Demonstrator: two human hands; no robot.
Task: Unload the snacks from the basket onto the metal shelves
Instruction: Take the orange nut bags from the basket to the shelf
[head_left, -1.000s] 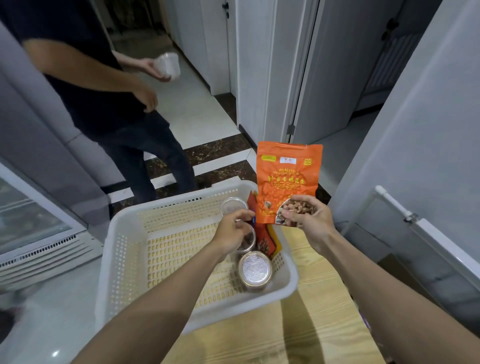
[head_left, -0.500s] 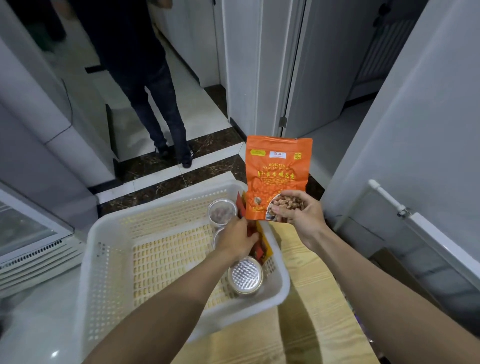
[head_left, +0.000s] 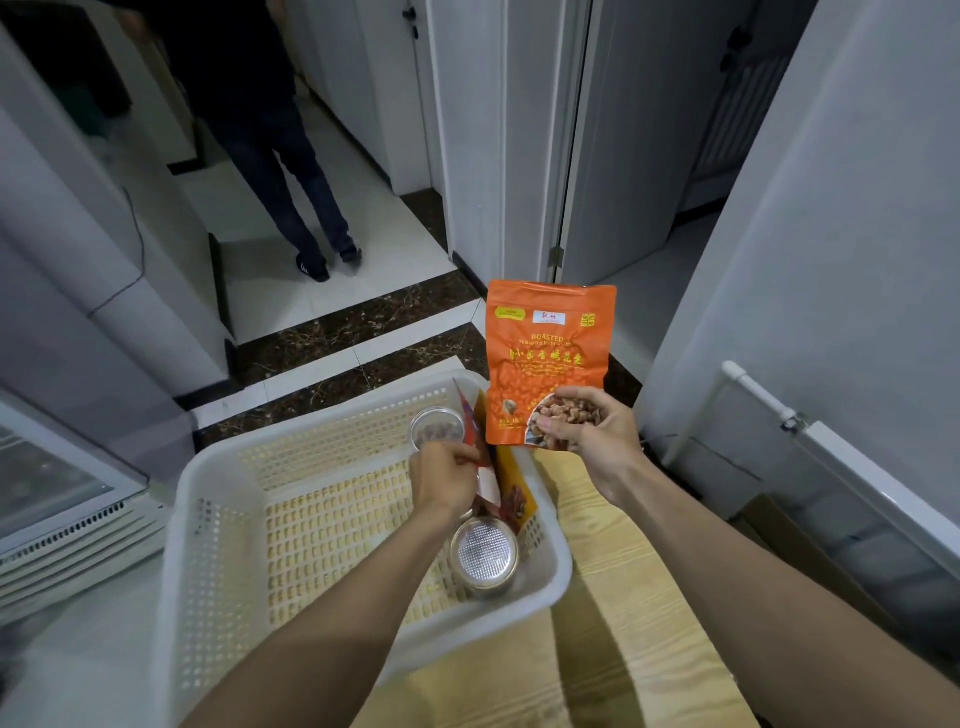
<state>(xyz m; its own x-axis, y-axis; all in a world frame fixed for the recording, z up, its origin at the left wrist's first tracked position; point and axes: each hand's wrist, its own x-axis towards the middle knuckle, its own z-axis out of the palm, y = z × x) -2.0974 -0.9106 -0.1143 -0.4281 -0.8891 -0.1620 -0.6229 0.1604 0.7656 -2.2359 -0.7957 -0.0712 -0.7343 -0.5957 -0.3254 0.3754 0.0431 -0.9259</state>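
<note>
A white plastic basket (head_left: 218, 525) sits on a pale wooden tabletop (head_left: 613, 613). My right hand (head_left: 597, 436) holds an orange bag of roasted peanuts (head_left: 548, 348) upright by its lower edge, above the basket's far right corner. Inside the basket, at its right side, my left hand (head_left: 447, 478) grips a red and yellow snack packet (head_left: 498, 483) and lifts its top edge. A foil-lidded round tub (head_left: 484, 553) lies just below that hand. A second clear-lidded tub (head_left: 436, 426) sits beyond it.
A person in dark trousers (head_left: 291, 171) stands on the tiled floor beyond the basket. A glass-fronted cooler (head_left: 47, 493) is at the left. A white rail and radiator (head_left: 810, 441) line the right wall. White doors (head_left: 613, 156) stand ahead. No metal shelves are in view.
My left hand moved from the tub's lid onto the red and yellow packet and raised it. The peanut bag stayed in my right hand. The other person walked away.
</note>
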